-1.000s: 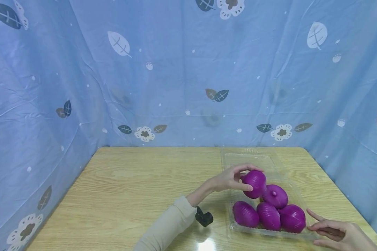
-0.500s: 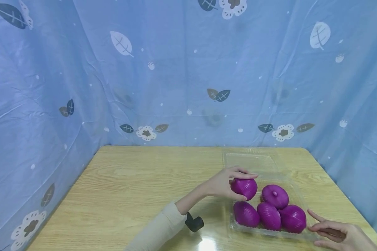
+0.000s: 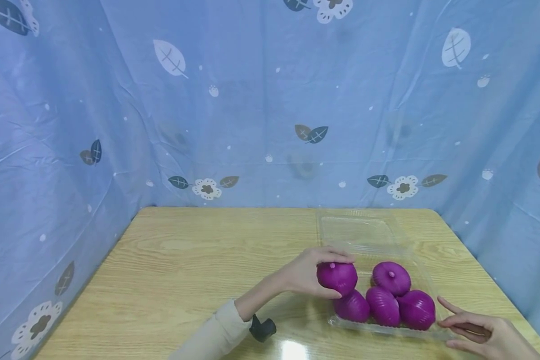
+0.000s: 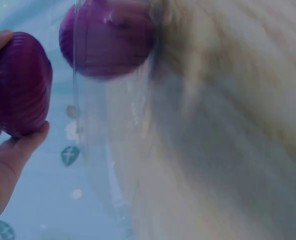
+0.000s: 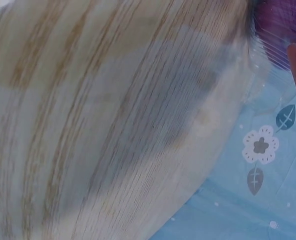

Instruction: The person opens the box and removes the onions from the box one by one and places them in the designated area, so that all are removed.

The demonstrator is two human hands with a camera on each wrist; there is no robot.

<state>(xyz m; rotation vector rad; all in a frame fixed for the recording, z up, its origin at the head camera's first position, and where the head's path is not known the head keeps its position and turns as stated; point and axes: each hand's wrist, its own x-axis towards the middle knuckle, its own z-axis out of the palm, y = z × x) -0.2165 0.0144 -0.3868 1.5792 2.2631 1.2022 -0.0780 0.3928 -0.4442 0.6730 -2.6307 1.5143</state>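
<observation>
My left hand (image 3: 303, 274) grips a purple onion (image 3: 339, 280) between thumb and fingers, at the left side of a clear plastic container (image 3: 364, 326). The held onion (image 4: 22, 85) looks apart from the container wall in the left wrist view. Several more onions sit inside: one at the back (image 3: 392, 280) and a front row of a left onion (image 3: 353, 307), a middle onion (image 3: 384, 307) and a right onion (image 3: 416, 311). My right hand (image 3: 486, 332) rests at the container's right front corner, fingers extended; whether they touch the wall is hard to tell.
The container's clear lid (image 3: 357, 230) lies folded back toward the rear edge of the wooden table (image 3: 184, 265). A blue patterned curtain (image 3: 252, 100) hangs behind and at both sides. A black device (image 3: 263, 330) sits by the left wrist.
My left hand has drawn the onion leftward and slightly nearer, from over the container's middle to its left side. The onion has turned in the grip. My right hand stays in place.
</observation>
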